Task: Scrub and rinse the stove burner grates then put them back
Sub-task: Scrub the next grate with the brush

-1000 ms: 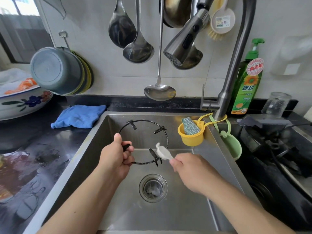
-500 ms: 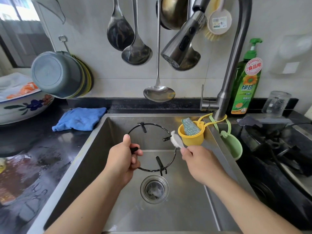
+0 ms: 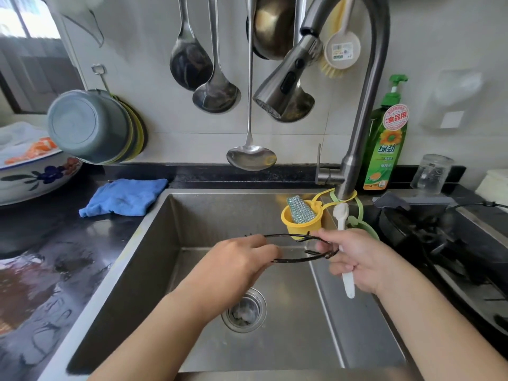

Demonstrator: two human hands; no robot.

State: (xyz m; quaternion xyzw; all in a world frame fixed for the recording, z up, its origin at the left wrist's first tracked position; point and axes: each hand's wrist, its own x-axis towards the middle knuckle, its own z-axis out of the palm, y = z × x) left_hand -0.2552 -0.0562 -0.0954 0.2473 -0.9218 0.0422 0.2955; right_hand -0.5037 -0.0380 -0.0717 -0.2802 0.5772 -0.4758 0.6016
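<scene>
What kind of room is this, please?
Most likely a home kitchen: a stainless steel sink with a tall curved faucet, metal ladles hanging on the tiled wall, and a green dish soap bottle.

The left hand is hiding part of the grate; the right hand is covering the brush middle; ladle tops are running off-frame.

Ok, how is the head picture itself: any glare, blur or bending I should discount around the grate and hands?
Head view: wide-angle bending bows the steel gooseneck faucet and the stainless sink rim; daylight glares on the wet black counter; the thin black wire burner grate is slightly smeared; left hand and right hand with its white brush stay fairly sharp.
</scene>
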